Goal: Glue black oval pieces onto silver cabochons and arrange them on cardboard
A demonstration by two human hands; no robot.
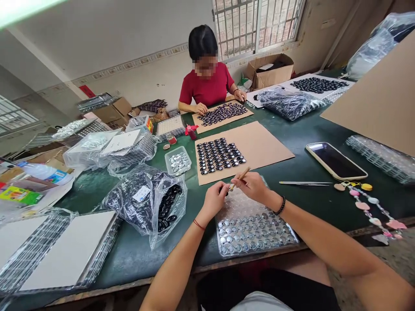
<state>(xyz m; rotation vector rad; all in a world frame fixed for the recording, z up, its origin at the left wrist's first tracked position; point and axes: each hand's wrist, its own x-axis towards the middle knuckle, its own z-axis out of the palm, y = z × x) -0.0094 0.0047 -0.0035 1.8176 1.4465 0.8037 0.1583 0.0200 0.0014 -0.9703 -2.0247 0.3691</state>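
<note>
My left hand (216, 199) is closed in a pinch on a small black piece (227, 193), mostly hidden by the fingers. My right hand (254, 186) grips a slim wooden-handled tool (244, 172), its pale tip against or very near that piece. Both hands are above a clear plastic tray (240, 205), whose near rows hold round, shiny silvery pieces (256, 233). Beyond them, black oval pieces with shiny centres (218, 155) stand in rows on a brown board (262, 142). An open plastic bag (129, 211) of black pieces lies to the left.
A small tub (178, 160) of silvery bits stands behind the bag. Tweezers (304, 183), a phone (336, 160) and a beaded strap (363, 206) lie right. Across the table, a person in red (207, 88) handles black pieces. A cardboard sheet (379, 99) juts in at right.
</note>
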